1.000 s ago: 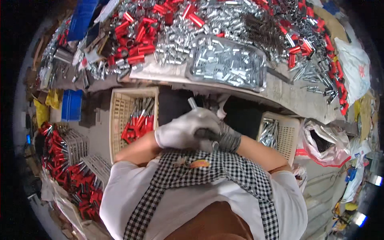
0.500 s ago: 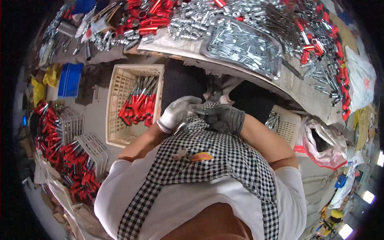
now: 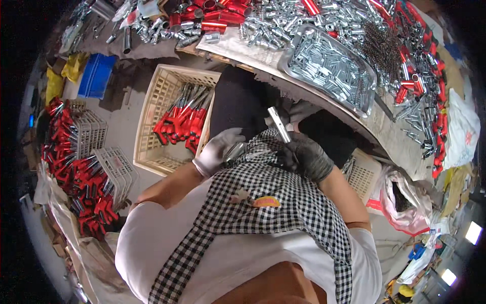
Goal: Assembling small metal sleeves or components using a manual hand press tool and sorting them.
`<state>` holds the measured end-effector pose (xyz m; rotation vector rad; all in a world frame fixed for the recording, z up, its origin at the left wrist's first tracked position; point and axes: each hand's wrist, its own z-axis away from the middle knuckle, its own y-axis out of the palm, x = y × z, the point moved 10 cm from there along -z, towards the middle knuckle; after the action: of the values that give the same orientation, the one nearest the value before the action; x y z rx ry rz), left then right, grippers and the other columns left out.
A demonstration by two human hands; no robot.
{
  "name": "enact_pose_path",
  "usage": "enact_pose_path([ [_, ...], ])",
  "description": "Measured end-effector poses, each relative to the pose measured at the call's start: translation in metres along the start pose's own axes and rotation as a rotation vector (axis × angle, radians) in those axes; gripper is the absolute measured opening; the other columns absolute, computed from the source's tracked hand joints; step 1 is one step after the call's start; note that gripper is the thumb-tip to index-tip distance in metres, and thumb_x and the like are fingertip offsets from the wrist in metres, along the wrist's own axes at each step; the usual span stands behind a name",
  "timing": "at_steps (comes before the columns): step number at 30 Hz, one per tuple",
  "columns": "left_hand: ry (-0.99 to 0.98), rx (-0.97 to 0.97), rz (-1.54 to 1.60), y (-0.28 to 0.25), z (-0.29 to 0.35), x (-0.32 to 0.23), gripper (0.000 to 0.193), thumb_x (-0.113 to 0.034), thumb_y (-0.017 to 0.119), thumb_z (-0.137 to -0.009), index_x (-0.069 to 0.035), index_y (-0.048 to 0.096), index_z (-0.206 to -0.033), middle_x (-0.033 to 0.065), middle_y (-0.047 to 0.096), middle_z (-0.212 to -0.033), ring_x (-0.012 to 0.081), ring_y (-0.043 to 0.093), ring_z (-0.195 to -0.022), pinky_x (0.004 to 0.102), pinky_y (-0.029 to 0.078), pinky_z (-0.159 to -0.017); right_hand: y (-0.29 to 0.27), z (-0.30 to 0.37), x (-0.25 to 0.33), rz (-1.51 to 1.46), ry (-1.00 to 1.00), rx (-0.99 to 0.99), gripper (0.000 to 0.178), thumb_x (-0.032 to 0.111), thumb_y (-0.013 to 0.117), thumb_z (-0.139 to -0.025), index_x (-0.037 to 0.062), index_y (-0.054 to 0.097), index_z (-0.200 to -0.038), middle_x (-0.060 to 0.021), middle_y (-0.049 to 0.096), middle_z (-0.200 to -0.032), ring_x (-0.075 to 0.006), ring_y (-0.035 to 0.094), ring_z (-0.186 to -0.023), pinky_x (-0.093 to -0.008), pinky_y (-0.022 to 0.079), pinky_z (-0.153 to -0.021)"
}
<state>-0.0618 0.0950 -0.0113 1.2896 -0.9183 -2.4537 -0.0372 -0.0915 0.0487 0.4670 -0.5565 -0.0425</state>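
Note:
My right hand [image 3: 308,156], in a dark soiled glove, is closed around the lower end of a shiny metal tube [image 3: 279,123] with small holes in its side. The tube stands up from the fingers, tilted to the left. My left hand [image 3: 218,150], in a whitish glove and a little blurred, is closed on a short metal cylinder [image 3: 234,151] at the lap. Both hands are above the checked apron [image 3: 263,185], apart from each other. Left of my left hand stands a cream plastic crate [image 3: 147,126] holding several red-handled metal tools [image 3: 185,119].
The workbench [image 3: 243,48] ahead bears heaped metal parts, red tubes [image 3: 225,17], dark springs [image 3: 379,43] and a metal tray [image 3: 372,96] of small pins. More red-handled tools [image 3: 91,202] and grey baskets [image 3: 116,169] lie at left. A cream basket [image 3: 365,175] and a white sack [image 3: 405,213] stand at right.
My hands have moved apart from where they were together at the lap. The metal tube now shows upright in my right hand. The view has shifted slightly.

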Motion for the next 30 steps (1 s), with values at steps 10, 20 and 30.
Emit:
enact_pose_path([
  [10,-0.151,-0.035,-0.830,0.003,-0.026,-0.058,0.050,-0.017,0.066,-0.088,0.002,0.052,-0.133,0.0153,0.068,-0.109,0.0125,0.065,-0.077,0.0305,0.053,-0.069,-0.029,0.023,0.051,0.836,-0.741,-0.032,0.024,0.005,0.057,-0.092,0.0020,0.058,-0.116,-0.0065,0.059,-0.114,-0.0153,0.055,-0.106,-0.0295,0.043,-0.097],
  [20,0.957,0.745,-1.942,0.235,-0.023,-0.116,0.019,-0.029,0.074,-0.072,-0.016,0.071,-0.086,0.0046,0.064,-0.078,0.0235,0.063,-0.067,0.0386,0.047,-0.054,-0.013,0.021,0.051,0.836,-0.777,0.050,0.050,0.009,0.064,-0.084,0.0064,0.053,-0.132,-0.0122,0.055,-0.133,-0.0200,0.055,-0.122,-0.0361,0.045,-0.102],
  [30,0.586,0.535,-1.161,0.303,-0.130,-0.173,0.027,-0.013,0.062,-0.085,0.000,0.061,-0.109,0.0154,0.061,-0.109,0.0283,0.058,-0.105,0.0418,0.046,-0.094,-0.045,0.062,0.069,0.302,-0.977,0.154,0.067,0.021,0.084,-0.072,0.0052,0.053,-0.129,-0.0098,0.059,-0.129,-0.0256,0.053,-0.121,-0.0400,0.043,-0.104],
])
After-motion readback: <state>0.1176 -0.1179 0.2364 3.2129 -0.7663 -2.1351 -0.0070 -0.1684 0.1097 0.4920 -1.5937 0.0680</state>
